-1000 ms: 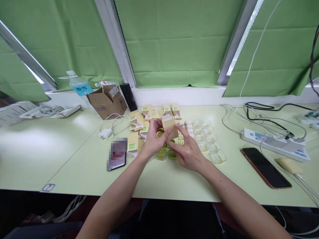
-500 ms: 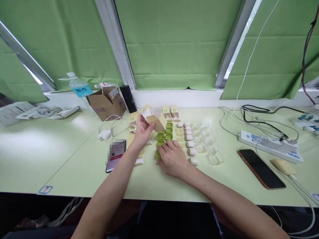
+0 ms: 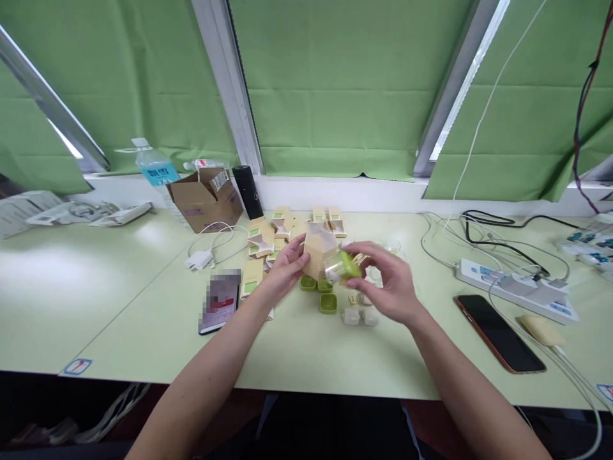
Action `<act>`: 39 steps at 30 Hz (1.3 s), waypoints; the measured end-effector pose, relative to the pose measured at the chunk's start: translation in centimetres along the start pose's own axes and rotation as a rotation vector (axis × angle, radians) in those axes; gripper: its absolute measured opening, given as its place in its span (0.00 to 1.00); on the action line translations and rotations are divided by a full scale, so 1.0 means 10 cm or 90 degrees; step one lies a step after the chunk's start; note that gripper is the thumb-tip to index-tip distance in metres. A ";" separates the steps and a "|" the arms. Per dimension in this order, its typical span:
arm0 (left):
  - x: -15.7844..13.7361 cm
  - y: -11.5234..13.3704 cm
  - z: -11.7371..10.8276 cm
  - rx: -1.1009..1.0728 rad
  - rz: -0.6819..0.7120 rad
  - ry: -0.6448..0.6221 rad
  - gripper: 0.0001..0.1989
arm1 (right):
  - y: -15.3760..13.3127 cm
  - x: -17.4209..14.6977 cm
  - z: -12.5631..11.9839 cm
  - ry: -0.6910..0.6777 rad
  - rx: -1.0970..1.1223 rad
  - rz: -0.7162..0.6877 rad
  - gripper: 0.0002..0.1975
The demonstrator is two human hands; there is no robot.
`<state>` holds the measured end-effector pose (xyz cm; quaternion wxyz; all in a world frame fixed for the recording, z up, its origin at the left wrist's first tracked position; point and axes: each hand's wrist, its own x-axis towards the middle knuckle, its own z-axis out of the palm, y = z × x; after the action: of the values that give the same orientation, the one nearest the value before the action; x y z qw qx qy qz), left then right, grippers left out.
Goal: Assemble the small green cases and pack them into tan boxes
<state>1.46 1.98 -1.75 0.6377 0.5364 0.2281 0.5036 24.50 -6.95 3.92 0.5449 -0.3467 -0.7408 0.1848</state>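
Note:
My left hand (image 3: 288, 268) is closed on a small beige cardboard box (image 3: 315, 260), tilted, its pale inside showing. In my right hand (image 3: 391, 284) is a small green-and-clear plastic case (image 3: 348, 265), pinched between thumb and fingers. Its clear end is right at the box, but whether it touches cannot be made out. A yellow loop (image 3: 358, 258) shows by the right fingers. Below the hands stand several square green cups (image 3: 328, 303) and white rounded pieces (image 3: 351, 316). The right hand partly hides clear plastic covers (image 3: 393, 246) behind it.
More beige boxes (image 3: 261, 236) lie left of and behind the hands. A phone (image 3: 220, 303) lies at left, another phone (image 3: 500, 333) at right near a power strip (image 3: 517, 291) with cables. Toward the back stand a brown carton (image 3: 205, 203), black bottle (image 3: 248, 193) and water bottle (image 3: 156, 169).
My right hand has risen from the green cups and moved right, now holding the green-and-clear case. My left hand has brought the box slightly right and lower and turned it toward the case.

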 end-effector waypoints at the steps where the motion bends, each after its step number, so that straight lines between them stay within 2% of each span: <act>1: -0.01 -0.01 0.02 -0.012 -0.020 -0.009 0.33 | 0.01 0.02 -0.05 0.045 0.024 0.009 0.18; 4: -0.05 -0.03 0.07 -0.037 -0.084 -0.038 0.29 | 0.05 0.07 -0.09 0.124 0.075 0.033 0.19; 10: -0.13 -0.05 0.20 -0.038 -0.109 -0.104 0.26 | 0.10 0.06 0.07 0.092 0.101 0.069 0.20; 14: -0.17 -0.05 0.27 -0.046 -0.104 -0.092 0.24 | 0.15 0.02 0.13 0.076 0.059 0.033 0.19; 19: -0.20 0.01 0.32 0.015 -0.076 -0.121 0.25 | 0.19 0.00 0.19 0.066 -0.055 -0.048 0.19; 22: -0.18 -0.02 0.31 0.045 -0.008 -0.095 0.31 | 0.20 -0.01 0.22 0.056 -0.117 -0.126 0.21; 25: -0.16 -0.08 0.31 0.076 0.024 -0.028 0.32 | 0.22 -0.04 0.23 0.048 -0.157 -0.168 0.23; 33: -0.23 -0.01 0.42 0.064 -0.054 0.041 0.22 | 0.34 -0.10 0.27 0.053 -0.219 -0.235 0.26; 36: -0.24 0.00 0.46 0.044 -0.079 0.060 0.24 | 0.36 -0.11 0.30 0.070 -0.264 -0.278 0.26; 39: -0.25 -0.02 0.49 0.050 -0.068 0.068 0.28 | 0.38 -0.11 0.33 0.105 -0.285 -0.288 0.25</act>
<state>4.62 -2.42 -0.99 0.6288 0.5208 0.3094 0.4875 22.78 -4.75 -0.45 0.5404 -0.2984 -0.7747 -0.1368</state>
